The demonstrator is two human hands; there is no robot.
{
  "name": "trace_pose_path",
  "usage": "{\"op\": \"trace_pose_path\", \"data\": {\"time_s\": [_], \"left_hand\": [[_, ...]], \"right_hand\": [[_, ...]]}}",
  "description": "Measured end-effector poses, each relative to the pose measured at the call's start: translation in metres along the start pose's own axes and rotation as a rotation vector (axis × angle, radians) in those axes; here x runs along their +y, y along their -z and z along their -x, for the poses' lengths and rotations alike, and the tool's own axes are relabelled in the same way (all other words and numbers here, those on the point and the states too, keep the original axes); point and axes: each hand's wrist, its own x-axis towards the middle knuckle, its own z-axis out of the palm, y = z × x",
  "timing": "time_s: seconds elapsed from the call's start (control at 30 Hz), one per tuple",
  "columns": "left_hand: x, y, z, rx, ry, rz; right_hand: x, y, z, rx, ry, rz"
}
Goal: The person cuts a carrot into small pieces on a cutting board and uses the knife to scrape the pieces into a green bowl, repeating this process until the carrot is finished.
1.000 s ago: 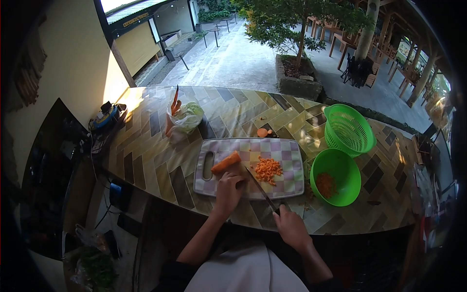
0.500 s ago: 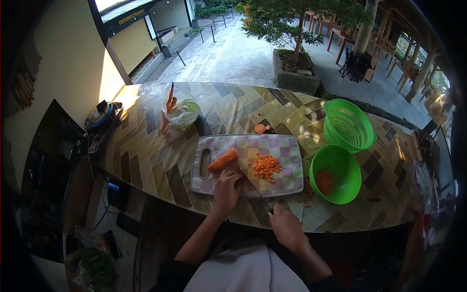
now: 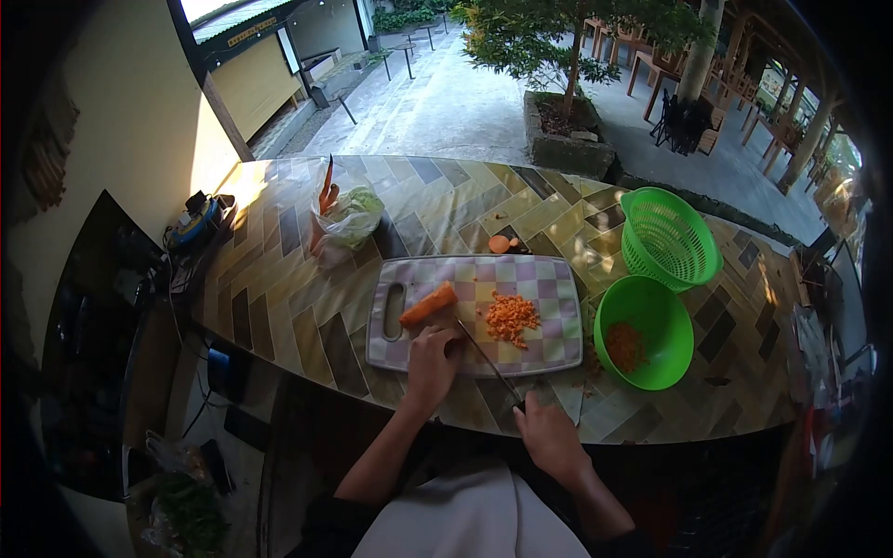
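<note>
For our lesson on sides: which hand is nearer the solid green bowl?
Right. The right hand, gripping the knife, is left of the bowl; the left hand is farther left, by the carrot.

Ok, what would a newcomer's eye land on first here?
Probably the bright green basket and bowl, on the right of the table, the bowl holding orange bits. Next, perhaps the orange heap on the board, with the carrot to its left. The knife, in the right hand, slants over the board's near edge.
</note>
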Motion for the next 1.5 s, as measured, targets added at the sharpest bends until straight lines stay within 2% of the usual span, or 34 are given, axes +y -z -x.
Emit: {"op": "trace_pose_path", "data": {"time_s": [0.27, 0.37, 0.43, 0.73, 0.93, 1.07, 1.23, 1.33, 1.5], "left_hand": [[-0.004, 0.000, 0.006, 0.015, -0.031, -0.053], [0.005, 0.005, 0.001, -0.040, 0.084, -0.005], [0.004, 0.006, 0.000, -0.032, 0.060, 0.005], [0.000, 0.004, 0.000, -0.007, 0.026, 0.025], [-0.008, 0.002, 0.002, 0.005, 0.022, 0.018], [0.005, 0.012, -0.003, -0.018, 0.075, 0.015], [-0.005, 0.009, -0.003, -0.028, 0.042, 0.033], [-0.007, 0.007, -0.003, -0.046, 0.026, 0.035], [0.002, 0.001, 0.000, -0.008, -0.006, -0.055]], "right_hand": [[-0.009, -0.007, -0.021, 0.037, 0.000, -0.003], [0.004, -0.005, -0.022, 0.013, 0.013, -0.047], [0.005, -0.003, -0.015, 0.003, 0.020, -0.063], [-0.022, -0.004, -0.018, -0.040, -0.052, 0.104], [-0.001, -0.001, -0.028, -0.008, 0.024, -0.021], [-0.004, 0.006, -0.013, -0.050, 0.005, -0.059], [-0.011, 0.000, -0.010, -0.059, -0.029, -0.021], [-0.011, 0.003, -0.014, -0.032, 0.005, -0.010], [-0.002, 0.004, -0.014, 0.058, -0.061, 0.026]]}}
